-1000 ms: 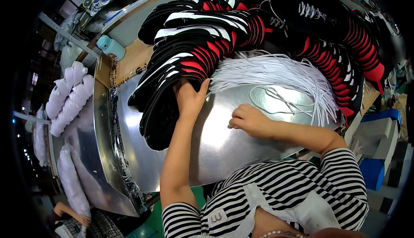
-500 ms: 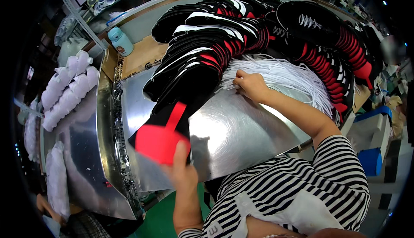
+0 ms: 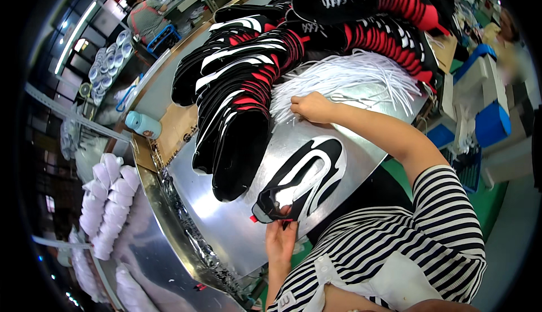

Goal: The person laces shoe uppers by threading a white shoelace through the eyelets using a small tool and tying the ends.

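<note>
A black and white shoe upper [image 3: 288, 171] with a small red tab at its heel lies opened out on the metal tabletop in front of me. My left hand [image 3: 281, 240] grips it by the heel end, the thumb inside the opening and the other fingers partly hidden beneath. Farther off, my right hand [image 3: 312, 107] is closed at the near left edge of a spread pile of white shoelaces [image 3: 367, 75]. Its fingertips pinch at the laces, though how many they hold is hidden.
Overlapping rows of black, white and red shoe uppers [image 3: 243, 148] rise at left and behind the laces. A blue bottle [image 3: 143, 124] stands by cardboard [image 3: 176, 124] at far left. White wrapped bundles [image 3: 107, 204] hang beyond the table's raised metal edge [image 3: 164, 213]. Another person [image 3: 147, 18] sits far back.
My left hand has brought the upper nearer and turned it over, from its red side to its black and white side. My right hand stays by the laces. The view has shifted.
</note>
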